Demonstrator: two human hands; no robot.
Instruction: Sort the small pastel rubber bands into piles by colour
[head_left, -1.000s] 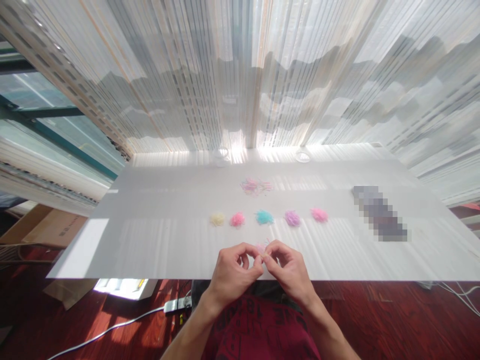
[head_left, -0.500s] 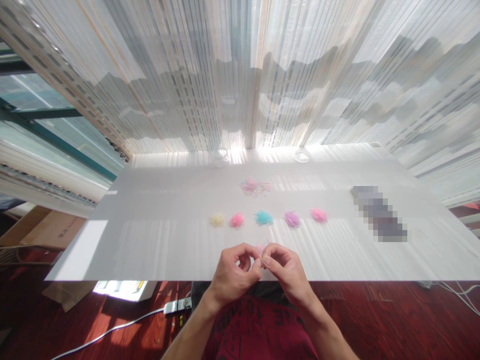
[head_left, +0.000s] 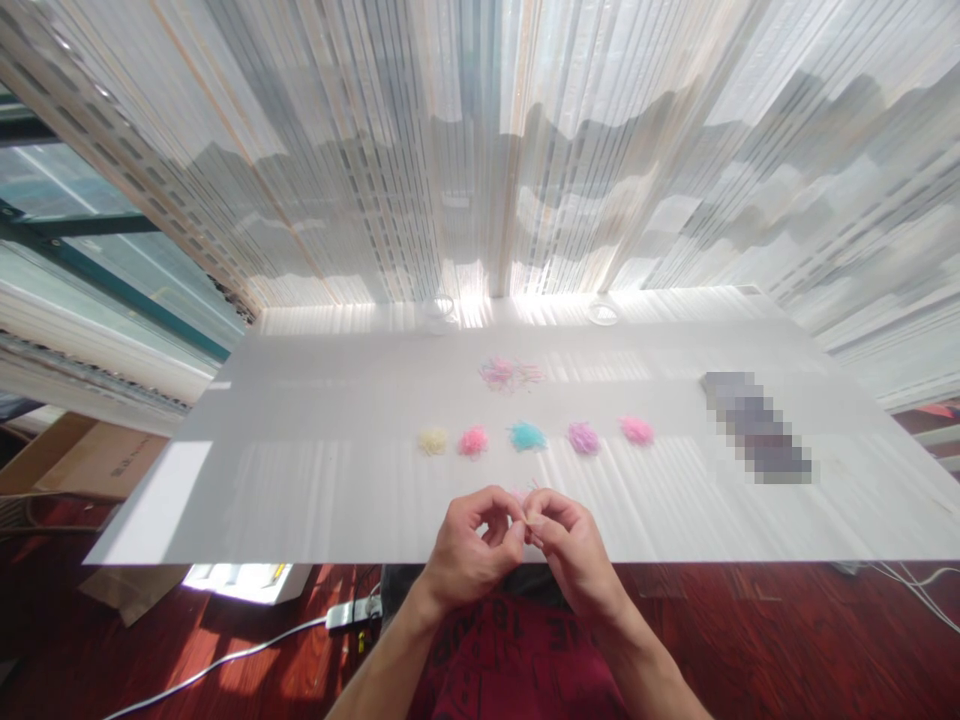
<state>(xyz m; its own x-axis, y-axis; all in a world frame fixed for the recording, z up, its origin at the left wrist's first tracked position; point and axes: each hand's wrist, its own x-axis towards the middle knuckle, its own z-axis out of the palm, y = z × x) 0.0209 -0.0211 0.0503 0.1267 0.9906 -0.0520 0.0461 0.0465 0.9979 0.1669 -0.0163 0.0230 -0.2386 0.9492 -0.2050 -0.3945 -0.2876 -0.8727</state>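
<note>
Close to the table's front edge, my left hand point(head_left: 480, 540) and my right hand point(head_left: 566, 540) meet fingertip to fingertip, both pinched. Whatever lies between the fingertips is too small to make out. Just behind them, partly hidden, is a small pinkish bunch of thin strands point(head_left: 519, 494). Farther back runs a row of little piles of thin strands: yellow point(head_left: 433, 440), coral pink point(head_left: 473, 440), teal point(head_left: 528, 436), purple point(head_left: 583, 437) and pink point(head_left: 637, 430). A mixed-colour pile point(head_left: 510, 373) lies beyond the row.
The white table point(head_left: 300, 400) reaches back to striped curtains point(head_left: 375, 150). A blurred-out object point(head_left: 757, 428) lies on its right side. Two clear round items point(head_left: 602, 314) stand at the back edge. On the floor are a cardboard box point(head_left: 90, 455), a power strip point(head_left: 352, 613) and cables.
My hands stay together in nearly the same place. The right fingers have shifted slightly, pressing closer to the left fingertips. The piles look the same.
</note>
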